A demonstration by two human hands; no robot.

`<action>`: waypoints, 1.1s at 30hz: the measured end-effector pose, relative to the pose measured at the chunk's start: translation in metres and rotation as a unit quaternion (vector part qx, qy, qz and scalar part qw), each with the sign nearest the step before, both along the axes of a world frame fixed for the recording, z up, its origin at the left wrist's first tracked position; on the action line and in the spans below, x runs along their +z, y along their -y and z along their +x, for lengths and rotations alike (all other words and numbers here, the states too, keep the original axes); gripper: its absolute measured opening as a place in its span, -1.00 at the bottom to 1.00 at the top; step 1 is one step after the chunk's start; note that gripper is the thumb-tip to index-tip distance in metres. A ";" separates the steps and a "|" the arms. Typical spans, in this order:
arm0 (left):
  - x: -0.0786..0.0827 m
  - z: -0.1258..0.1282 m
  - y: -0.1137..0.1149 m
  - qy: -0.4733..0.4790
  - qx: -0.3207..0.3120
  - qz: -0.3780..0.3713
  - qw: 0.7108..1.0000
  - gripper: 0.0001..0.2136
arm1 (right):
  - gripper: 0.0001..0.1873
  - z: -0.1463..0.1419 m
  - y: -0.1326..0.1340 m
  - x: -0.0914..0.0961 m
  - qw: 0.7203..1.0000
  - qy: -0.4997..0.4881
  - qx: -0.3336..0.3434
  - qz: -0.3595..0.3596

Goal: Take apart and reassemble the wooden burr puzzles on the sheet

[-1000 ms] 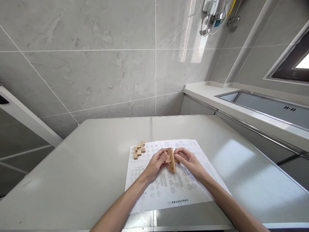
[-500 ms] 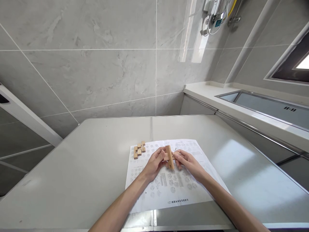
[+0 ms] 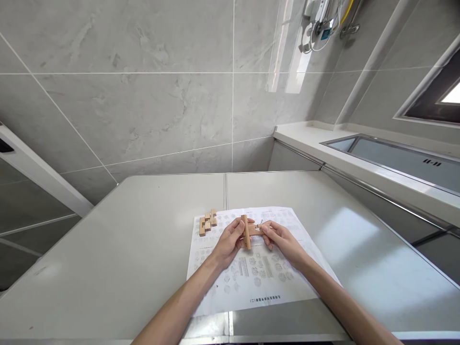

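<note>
Between my hands are two notched wooden puzzle pieces that cross each other above a printed sheet (image 3: 251,292). My left hand (image 3: 230,242) is closed on the upright wooden puzzle piece (image 3: 246,232), its thumb against the near face. My right hand (image 3: 278,237) pinches the right end of the crosswise wooden puzzle piece (image 3: 256,230), whose left end meets the upright one. How far they interlock is hidden by the fingers. More notched wooden pieces (image 3: 207,223) lie on the sheet's upper left corner.
The sheet, printed with small diagrams, rests on a pale folding table (image 3: 143,249) with a seam down its middle. Behind stands a grey tiled wall (image 3: 161,105). A white counter (image 3: 305,136) with a sink runs along the right.
The upright piece has shifted left and turned more upright, toward my left hand. More of the crosswise piece now shows between it and my right hand.
</note>
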State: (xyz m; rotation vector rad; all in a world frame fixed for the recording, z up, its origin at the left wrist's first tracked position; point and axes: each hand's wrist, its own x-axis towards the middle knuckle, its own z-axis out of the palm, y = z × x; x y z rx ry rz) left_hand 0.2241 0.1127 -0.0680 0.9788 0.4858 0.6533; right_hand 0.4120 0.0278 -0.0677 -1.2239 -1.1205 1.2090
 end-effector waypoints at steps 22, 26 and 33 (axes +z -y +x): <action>0.007 -0.002 0.002 0.023 -0.001 0.002 1.000 -0.68 | -0.54 0.003 -0.003 -0.010 0.998 -0.064 0.003 -0.023; 0.009 -0.002 0.003 0.026 0.009 0.001 1.000 -0.67 | -0.53 0.002 -0.003 -0.010 0.998 -0.062 0.005 -0.021; 0.010 -0.002 0.003 0.033 0.018 -0.009 0.999 -0.66 | -0.53 0.000 -0.002 -0.008 0.999 -0.047 0.006 -0.011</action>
